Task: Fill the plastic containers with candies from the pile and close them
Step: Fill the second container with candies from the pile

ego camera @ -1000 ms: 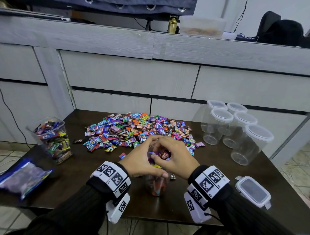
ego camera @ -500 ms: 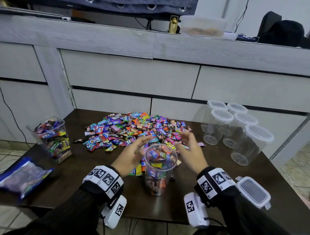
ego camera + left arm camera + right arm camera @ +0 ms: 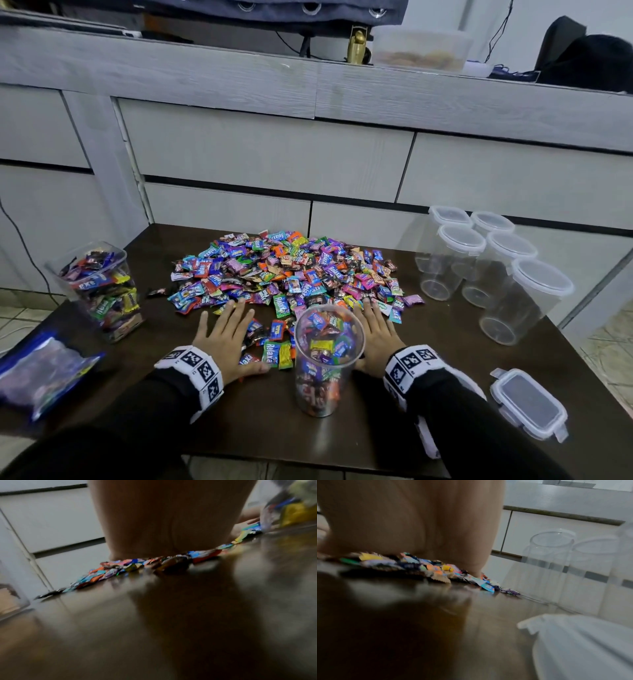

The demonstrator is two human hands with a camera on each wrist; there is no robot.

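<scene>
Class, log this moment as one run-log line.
left hand: open, flat on candies | right hand: open, flat by pile | round clear plastic container: nearly full, lidless, between hands

Blurred underside of left hand [image 3: 164, 517] laid flat over low spread of multicoloured wrapped candies [image 3: 130, 566] on glossy dark brown wooden table [image 3: 154, 628], clear plastic candy-filled container [image 3: 291, 505] at right edge, pale grey cabinet panels [image 3: 51, 520] behind.
</scene>
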